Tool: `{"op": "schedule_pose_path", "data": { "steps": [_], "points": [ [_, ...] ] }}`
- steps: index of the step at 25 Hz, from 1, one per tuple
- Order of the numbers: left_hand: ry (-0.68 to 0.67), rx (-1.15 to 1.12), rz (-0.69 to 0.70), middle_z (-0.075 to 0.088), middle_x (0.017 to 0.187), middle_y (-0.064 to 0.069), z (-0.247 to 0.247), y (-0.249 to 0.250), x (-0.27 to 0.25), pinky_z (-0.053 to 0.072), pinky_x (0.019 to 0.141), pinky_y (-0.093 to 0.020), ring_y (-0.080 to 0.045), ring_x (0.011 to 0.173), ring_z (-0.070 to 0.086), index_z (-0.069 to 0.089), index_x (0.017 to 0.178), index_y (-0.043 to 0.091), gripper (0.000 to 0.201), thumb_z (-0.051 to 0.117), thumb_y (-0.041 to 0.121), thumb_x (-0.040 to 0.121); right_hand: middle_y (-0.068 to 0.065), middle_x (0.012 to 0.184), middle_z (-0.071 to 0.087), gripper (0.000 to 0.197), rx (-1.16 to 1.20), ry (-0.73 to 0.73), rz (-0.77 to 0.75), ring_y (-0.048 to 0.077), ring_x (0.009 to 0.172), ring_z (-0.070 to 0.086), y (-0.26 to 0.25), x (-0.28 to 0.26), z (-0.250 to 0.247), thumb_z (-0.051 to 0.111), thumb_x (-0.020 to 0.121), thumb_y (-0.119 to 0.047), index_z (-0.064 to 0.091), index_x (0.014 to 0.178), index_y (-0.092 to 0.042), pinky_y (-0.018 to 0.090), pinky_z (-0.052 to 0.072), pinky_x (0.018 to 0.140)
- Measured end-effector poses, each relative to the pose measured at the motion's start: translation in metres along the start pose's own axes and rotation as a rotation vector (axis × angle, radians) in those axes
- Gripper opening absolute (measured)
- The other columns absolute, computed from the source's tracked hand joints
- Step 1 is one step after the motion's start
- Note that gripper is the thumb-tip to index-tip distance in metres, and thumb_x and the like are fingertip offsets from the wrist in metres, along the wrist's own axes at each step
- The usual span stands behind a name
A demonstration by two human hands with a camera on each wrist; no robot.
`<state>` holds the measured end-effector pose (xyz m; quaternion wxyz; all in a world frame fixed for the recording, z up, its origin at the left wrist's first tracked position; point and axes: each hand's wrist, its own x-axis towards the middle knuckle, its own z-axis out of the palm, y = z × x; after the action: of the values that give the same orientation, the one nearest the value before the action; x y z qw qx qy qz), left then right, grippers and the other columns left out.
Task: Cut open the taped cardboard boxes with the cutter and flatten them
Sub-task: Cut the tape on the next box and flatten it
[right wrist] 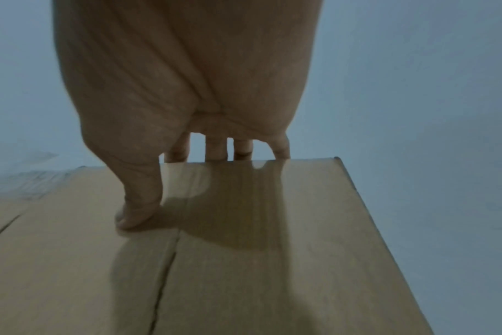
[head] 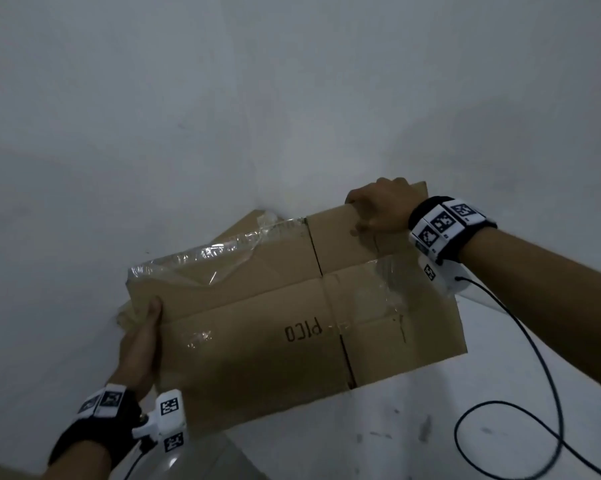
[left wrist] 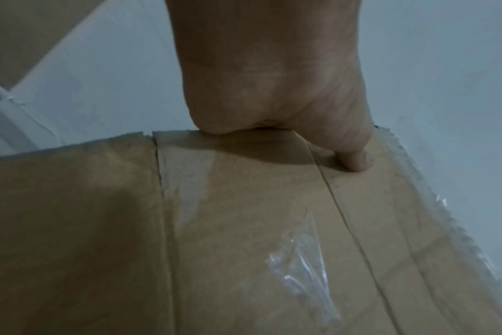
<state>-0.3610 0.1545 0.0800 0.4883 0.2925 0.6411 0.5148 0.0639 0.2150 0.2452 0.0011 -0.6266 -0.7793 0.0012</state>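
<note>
A flattened brown cardboard box [head: 257, 327] marked "PICO", with loose clear tape [head: 202, 261] along its far left edge, is held up between both hands. My left hand [head: 143, 337] grips its near left edge, thumb on top [left wrist: 355, 158] and fingers hidden beneath. My right hand [head: 378, 209] grips the far right corner, its thumb [right wrist: 138, 210] pressed on the top face and its fingers [right wrist: 215, 149] curled over the far edge. Another piece of cardboard [head: 247, 221] lies behind it against the wall. The cutter is not in view.
A white wall [head: 223, 98] fills the view ahead. The scuffed pale floor [head: 413, 427] shows at lower right, with a black cable [head: 534, 358] looping from my right wrist. A tiled strip [head: 202, 462] lies near my left wrist.
</note>
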Motion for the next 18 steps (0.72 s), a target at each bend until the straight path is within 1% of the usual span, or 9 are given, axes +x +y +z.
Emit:
{"op": "schedule_pose_path", "data": {
  "steps": [2, 3, 7, 8, 10, 12, 14, 16, 18],
  "points": [
    [0.09, -0.063, -0.083, 0.066, 0.124, -0.013, -0.02, -0.014, 0.026, 0.053, 0.092, -0.05, -0.033, 0.104, 0.066, 0.058, 0.135, 0.011, 0.091, 0.068, 0.076, 0.071, 0.004, 0.136, 0.057, 0.057, -0.035, -0.031, -0.029, 0.032, 0.128, 0.043, -0.028, 0.061, 0.015, 0.069, 0.088, -0.049, 0.051, 0.137, -0.029, 0.053, 0.027, 0.111],
    [0.121, -0.096, -0.115, 0.068, 0.122, -0.013, -0.027, -0.02, 0.037, 0.052, 0.094, -0.054, -0.034, 0.104, 0.067, 0.06, 0.132, 0.012, 0.088, 0.069, 0.075, 0.071, 0.005, 0.137, 0.056, 0.056, -0.042, -0.038, -0.04, 0.032, 0.13, 0.04, -0.041, 0.089, 0.023, 0.069, 0.088, -0.047, 0.05, 0.138, -0.029, 0.056, 0.024, 0.113],
    [0.223, -0.22, -0.219, 0.073, 0.109, -0.01, -0.051, -0.047, 0.088, 0.053, 0.093, -0.054, -0.033, 0.099, 0.069, 0.067, 0.112, 0.015, 0.063, 0.071, 0.067, 0.077, 0.011, 0.137, 0.054, 0.058, -0.107, -0.051, -0.077, 0.034, 0.132, 0.039, -0.098, 0.203, 0.058, 0.069, 0.086, -0.042, 0.05, 0.14, -0.032, 0.058, 0.023, 0.113],
    [0.247, -0.243, -0.252, 0.072, 0.109, -0.009, -0.052, -0.053, 0.099, 0.053, 0.094, -0.054, -0.033, 0.099, 0.069, 0.066, 0.112, 0.013, 0.061, 0.071, 0.064, 0.08, 0.013, 0.138, 0.052, 0.059, -0.108, -0.04, -0.078, 0.035, 0.133, 0.039, -0.109, 0.224, 0.067, 0.068, 0.087, -0.041, 0.049, 0.142, -0.031, 0.058, 0.024, 0.113],
    [0.305, -0.278, -0.292, 0.071, 0.112, -0.009, -0.052, -0.066, 0.125, 0.052, 0.095, -0.056, -0.034, 0.101, 0.068, 0.062, 0.123, 0.013, 0.062, 0.068, 0.061, 0.084, 0.016, 0.146, 0.044, 0.064, -0.021, -0.038, -0.081, 0.037, 0.137, 0.035, -0.13, 0.267, 0.093, 0.067, 0.09, -0.042, 0.043, 0.147, -0.029, 0.058, 0.027, 0.113],
    [0.33, -0.308, -0.333, 0.07, 0.116, -0.009, -0.052, -0.08, 0.15, 0.052, 0.095, -0.058, -0.035, 0.102, 0.068, 0.059, 0.131, 0.015, 0.069, 0.068, 0.063, 0.082, 0.017, 0.159, 0.026, 0.072, 0.138, -0.091, -0.041, 0.037, 0.146, 0.023, -0.148, 0.289, 0.127, 0.066, 0.091, -0.044, 0.031, 0.153, -0.033, 0.057, 0.024, 0.116],
    [0.289, -0.321, -0.413, 0.068, 0.123, -0.009, -0.05, -0.092, 0.172, 0.05, 0.095, -0.06, -0.036, 0.105, 0.068, 0.054, 0.138, 0.015, 0.084, 0.069, 0.07, 0.076, 0.015, 0.164, 0.012, 0.074, 0.258, -0.169, 0.014, 0.037, 0.15, 0.013, -0.159, 0.296, 0.171, 0.06, 0.095, -0.047, 0.021, 0.156, -0.035, 0.057, 0.02, 0.118],
    [0.29, -0.236, -0.42, 0.063, 0.132, -0.012, -0.047, -0.098, 0.195, 0.048, 0.1, -0.058, -0.037, 0.112, 0.063, 0.047, 0.145, 0.012, 0.078, 0.054, 0.067, 0.089, 0.014, 0.164, 0.012, 0.069, 0.294, -0.315, 0.028, 0.037, 0.149, 0.016, -0.17, 0.295, 0.215, 0.05, 0.098, -0.053, 0.019, 0.157, -0.034, 0.057, 0.021, 0.118],
    [0.339, -0.052, -0.399, 0.055, 0.139, -0.016, -0.039, -0.089, 0.198, 0.046, 0.104, -0.055, -0.038, 0.118, 0.057, 0.043, 0.147, 0.009, 0.071, 0.042, 0.06, 0.098, 0.014, 0.162, 0.015, 0.067, 0.265, -0.412, 0.015, 0.039, 0.147, 0.018, -0.176, 0.276, 0.247, 0.043, 0.097, -0.06, 0.022, 0.154, -0.033, 0.06, 0.02, 0.116]
  ]
}}
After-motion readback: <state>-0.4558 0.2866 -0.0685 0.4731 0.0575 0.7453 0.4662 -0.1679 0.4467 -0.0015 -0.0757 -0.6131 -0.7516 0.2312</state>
